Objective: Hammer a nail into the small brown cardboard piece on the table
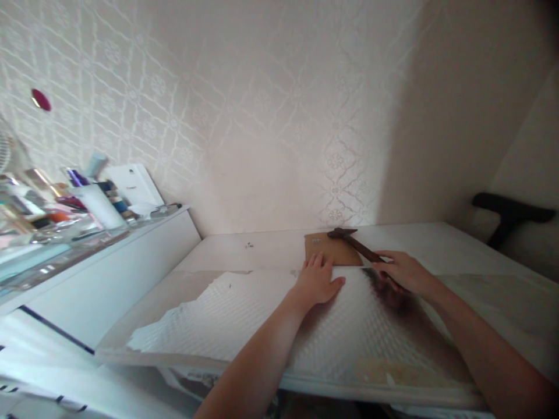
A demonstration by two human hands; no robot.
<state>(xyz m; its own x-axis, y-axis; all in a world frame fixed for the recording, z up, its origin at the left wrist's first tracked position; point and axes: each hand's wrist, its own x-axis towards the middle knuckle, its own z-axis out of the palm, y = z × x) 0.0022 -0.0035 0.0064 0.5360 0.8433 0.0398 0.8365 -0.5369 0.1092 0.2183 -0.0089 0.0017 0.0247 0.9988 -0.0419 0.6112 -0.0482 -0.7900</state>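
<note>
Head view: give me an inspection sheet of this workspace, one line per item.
Surface: white table, mostly covered by a white textured sheet.
Job's things: brown board by the wall; dark hammer-like tool, its head on the board.
Clutter: small dark bits on the table; bottles and tubes on the side shelf.
Hands: left hand flat on the sheet at the board's edge; right hand gripping the tool's handle.
Cables: nothing seen.
Surroundings: patterned wall; black bar at right.

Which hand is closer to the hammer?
Right. The right hand holds the hammer by its handle. The left hand lies flat on the white sheet, to the hammer's left, not touching it.
</note>
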